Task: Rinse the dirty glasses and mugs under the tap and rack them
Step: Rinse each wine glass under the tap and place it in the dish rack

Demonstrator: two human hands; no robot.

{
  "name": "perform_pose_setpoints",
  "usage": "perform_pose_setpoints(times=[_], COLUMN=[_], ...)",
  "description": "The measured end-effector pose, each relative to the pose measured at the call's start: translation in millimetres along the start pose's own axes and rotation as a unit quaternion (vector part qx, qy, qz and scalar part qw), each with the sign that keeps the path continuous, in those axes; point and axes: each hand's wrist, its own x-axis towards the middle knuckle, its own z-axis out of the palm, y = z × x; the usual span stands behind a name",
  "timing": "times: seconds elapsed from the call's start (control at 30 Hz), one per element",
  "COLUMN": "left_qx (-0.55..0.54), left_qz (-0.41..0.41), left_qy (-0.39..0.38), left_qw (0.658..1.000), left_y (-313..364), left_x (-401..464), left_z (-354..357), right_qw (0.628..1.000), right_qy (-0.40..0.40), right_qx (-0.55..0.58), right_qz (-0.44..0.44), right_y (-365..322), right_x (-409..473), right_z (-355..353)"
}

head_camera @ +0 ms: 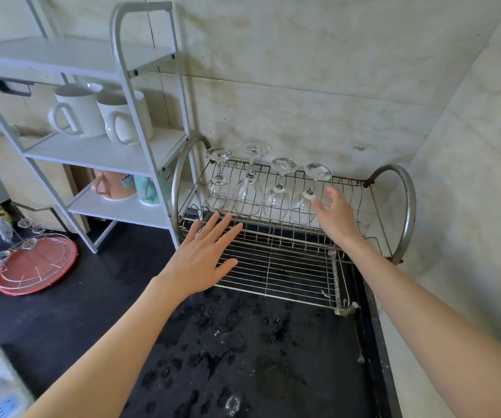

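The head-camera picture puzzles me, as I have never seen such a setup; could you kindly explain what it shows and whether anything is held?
There is no machine here: a person wears one camera on the head, looking down at their own bare arms. The left hand and right hand are both open and hold nothing. Before them a wire dish rack stands on a wet black counter. Four wine glasses stand upside down on its upper tier; the right hand is next to the rightmost one. White mugs sit on a shelf to the left.
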Motion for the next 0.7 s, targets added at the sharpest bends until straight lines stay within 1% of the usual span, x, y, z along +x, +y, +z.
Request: perform_pose_setpoints(times=[0.1,0.2,0.33,0.4,0.47,0.6,0.7], left_qx=[-0.007,-0.019,-0.029,-0.03,-0.03,-0.006,-0.021], left_qz=[-0.008,-0.035,-0.062,-0.092,-0.129,-0.198,-0.269], left_qy=[0.023,0.027,0.031,0.03,0.011,-0.002,-0.016], left_qw=[1.0,0.999,0.997,0.995,0.991,0.98,0.963], left_y=[4.4,8.3,3.4,-2.5,-10.5,-33.2,-53.4], left_x=[-21.1,-61.6,-143.9,-195.9,-252.7,-366.4,-444.0], left_z=[-5.0,-7.5,-5.2,-0.5,5.4,13.5,9.4], right_qw=[0.997,0.984,0.961,0.948,0.929,0.902,0.877], right_qy=[0.016,-0.006,-0.072,-0.112,-0.148,-0.209,-0.258], right_qx=[-0.056,-0.116,-0.176,-0.203,-0.224,-0.224,-0.219], right_qz=[-0.057,-0.136,-0.2,-0.22,-0.253,-0.304,-0.343], right_y=[-16.8,-43.8,-77.2,-89.0,-98.8,-125.7,-160.4], right_x=[-35.9,-87.3,-173.9,-220.4,-268.8,-350.2,-397.8], right_z=[-2.2,6.4,40.5,66.6,97.3,161.0,203.5])
